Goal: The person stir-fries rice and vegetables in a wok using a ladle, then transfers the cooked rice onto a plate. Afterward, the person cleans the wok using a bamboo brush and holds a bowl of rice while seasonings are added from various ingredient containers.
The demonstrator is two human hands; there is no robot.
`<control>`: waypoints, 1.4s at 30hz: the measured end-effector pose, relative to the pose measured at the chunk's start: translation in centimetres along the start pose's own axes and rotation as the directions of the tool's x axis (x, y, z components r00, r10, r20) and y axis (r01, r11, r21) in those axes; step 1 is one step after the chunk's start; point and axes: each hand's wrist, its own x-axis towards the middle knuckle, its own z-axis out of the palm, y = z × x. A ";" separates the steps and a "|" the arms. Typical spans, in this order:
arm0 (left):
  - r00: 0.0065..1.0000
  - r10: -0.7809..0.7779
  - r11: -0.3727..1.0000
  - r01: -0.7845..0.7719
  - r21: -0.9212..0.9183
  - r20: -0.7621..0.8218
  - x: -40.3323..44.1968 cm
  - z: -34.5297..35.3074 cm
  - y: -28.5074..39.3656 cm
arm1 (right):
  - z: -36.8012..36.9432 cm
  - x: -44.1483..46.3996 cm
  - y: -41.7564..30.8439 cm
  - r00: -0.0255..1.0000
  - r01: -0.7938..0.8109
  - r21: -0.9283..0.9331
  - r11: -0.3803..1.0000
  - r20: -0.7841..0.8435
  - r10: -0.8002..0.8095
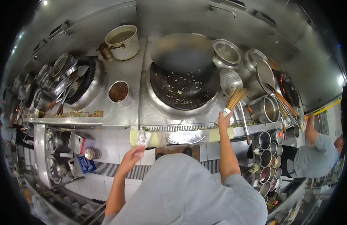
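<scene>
My right hand point(224, 120) is closed around the white-wrapped handle of a bamboo wok brush point(237, 96), its bristles pointing up and away. The brush is at the right front of a large dark wok point(184, 90), which has bits of food scattered inside. A blurred grey patch covers the wok's back part. Below the stove's front edge, my left hand point(132, 158) is held with fingers stretched out, nothing visible in it. Just beyond its fingertips a crumpled white cloth point(144, 137) lies over a yellow-green cloth point(155, 139).
A perforated skimmer point(230, 80) lies right of the wok. Left stand a metal pot of reddish-brown sauce point(119, 92) and a big stockpot point(122, 42). Several seasoning containers point(265, 159) line the right side. A co-worker point(317, 155) stands at far right.
</scene>
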 end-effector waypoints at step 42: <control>0.965 -0.037 0.309 -0.237 -0.921 -0.261 17.7 5.2 5.1 | -5.1 -5.0 -19.0 0.698 0.154 0.295 0.943 0.643 -0.315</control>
